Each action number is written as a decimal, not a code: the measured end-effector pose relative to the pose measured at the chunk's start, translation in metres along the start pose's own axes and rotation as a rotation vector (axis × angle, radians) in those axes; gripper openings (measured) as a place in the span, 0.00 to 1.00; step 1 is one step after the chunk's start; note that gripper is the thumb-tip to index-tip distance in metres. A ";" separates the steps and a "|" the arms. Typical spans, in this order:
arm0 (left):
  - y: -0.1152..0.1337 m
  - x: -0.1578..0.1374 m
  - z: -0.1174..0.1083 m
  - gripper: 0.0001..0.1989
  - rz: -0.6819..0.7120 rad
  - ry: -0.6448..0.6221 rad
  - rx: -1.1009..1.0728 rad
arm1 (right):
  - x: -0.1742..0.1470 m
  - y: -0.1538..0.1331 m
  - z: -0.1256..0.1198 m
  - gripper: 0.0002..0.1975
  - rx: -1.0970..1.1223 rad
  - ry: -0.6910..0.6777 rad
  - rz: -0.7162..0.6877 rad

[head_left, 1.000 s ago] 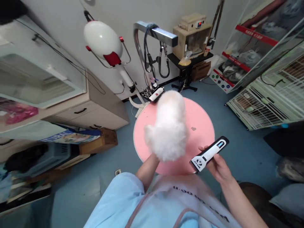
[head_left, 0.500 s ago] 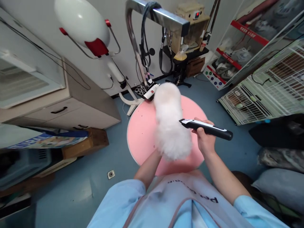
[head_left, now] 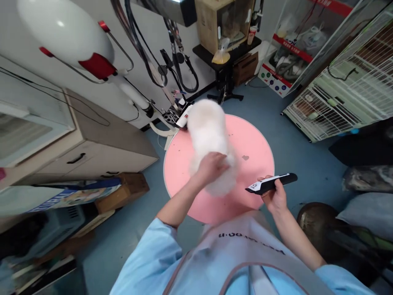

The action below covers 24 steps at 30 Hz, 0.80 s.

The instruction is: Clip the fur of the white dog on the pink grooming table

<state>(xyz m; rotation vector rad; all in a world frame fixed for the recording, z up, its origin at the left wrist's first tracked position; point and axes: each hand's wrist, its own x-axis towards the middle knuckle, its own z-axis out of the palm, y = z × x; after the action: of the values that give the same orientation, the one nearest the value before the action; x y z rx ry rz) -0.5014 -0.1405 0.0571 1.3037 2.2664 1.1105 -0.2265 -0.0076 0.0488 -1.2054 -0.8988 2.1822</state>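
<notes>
Nearest the camera, the person's light blue top and grey apron [head_left: 245,250] are filling the lower frame, the apron carrying dark printed lettering that is showing upside down and too blurred to read. The right hand [head_left: 276,196] is gripping a black-and-white clipper [head_left: 270,183], fingers wrapped closed around its body, holding it level beside the near-right rim of the round pink table [head_left: 258,143], its blade end pointing left toward the white fluffy dog [head_left: 208,135] but apart from it; a small dark mark is showing on the clipper's white face, unreadable. The left hand [head_left: 211,166] is resting on the dog's near end, fingers loosely curled down into the fur. The dog is standing in the middle of the table, stretching away from the person. At the table's far-left edge a white device with a red mark [head_left: 184,116] is lying beside a tool tray. Farther off, a white and red dryer [head_left: 67,39] is hanging at left, leashes [head_left: 181,69] are dangling from a metal arm, wire cages [head_left: 337,102] are standing at right, and a shelf with red strips bearing illegible white writing [head_left: 294,45] is sitting at the back.
</notes>
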 end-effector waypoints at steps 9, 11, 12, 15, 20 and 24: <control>-0.022 -0.046 0.007 0.08 -0.184 -0.066 0.092 | -0.019 0.014 -0.019 0.22 -0.008 0.026 0.008; -0.029 -0.048 0.009 0.09 -0.261 -0.017 0.013 | -0.021 0.016 -0.019 0.21 0.019 0.037 0.018; -0.031 -0.047 0.010 0.10 -0.289 0.000 -0.021 | -0.022 0.016 -0.018 0.22 0.035 0.044 0.024; -0.034 -0.042 0.012 0.11 -0.335 0.042 -0.070 | -0.025 0.017 -0.016 0.23 0.070 0.055 0.039; -0.033 -0.045 0.007 0.09 -0.338 -0.032 0.099 | -0.029 0.018 -0.021 0.23 0.073 0.051 0.024; -0.035 -0.060 0.002 0.20 -0.171 -0.119 0.336 | -0.032 0.022 -0.026 0.22 0.073 0.035 0.015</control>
<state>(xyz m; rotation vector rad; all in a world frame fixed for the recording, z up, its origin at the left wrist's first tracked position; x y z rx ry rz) -0.4886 -0.1992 0.0230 1.2225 2.4917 0.5970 -0.1903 -0.0357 0.0394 -1.2156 -0.7916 2.1793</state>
